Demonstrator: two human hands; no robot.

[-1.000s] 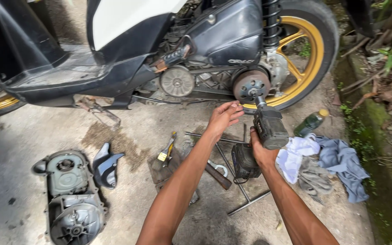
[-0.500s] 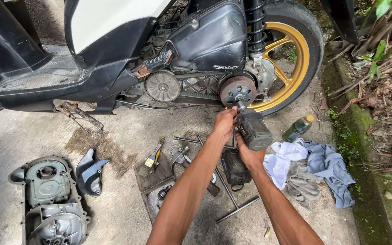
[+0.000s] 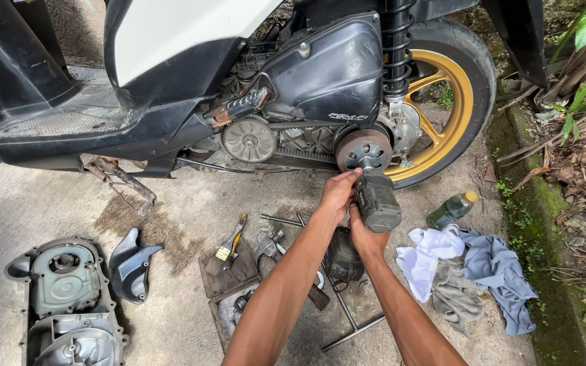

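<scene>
A dark cordless impact wrench points up at the round rust-brown clutch housing of a scooter, beside its gold rear wheel. My right hand grips the tool's handle from below. My left hand clasps the tool's front end just under the housing. A toothed front pulley and a drive belt sit exposed to the left.
On the concrete lie a grey engine cover, a small black cover, trays of hand tools, a cross wrench, rags and a bottle of yellowish oil. A mossy kerb with plants runs on the right.
My hands have pushed the wrench closer up to the clutch housing, and my view has moved in and shifted right toward the scooter.
</scene>
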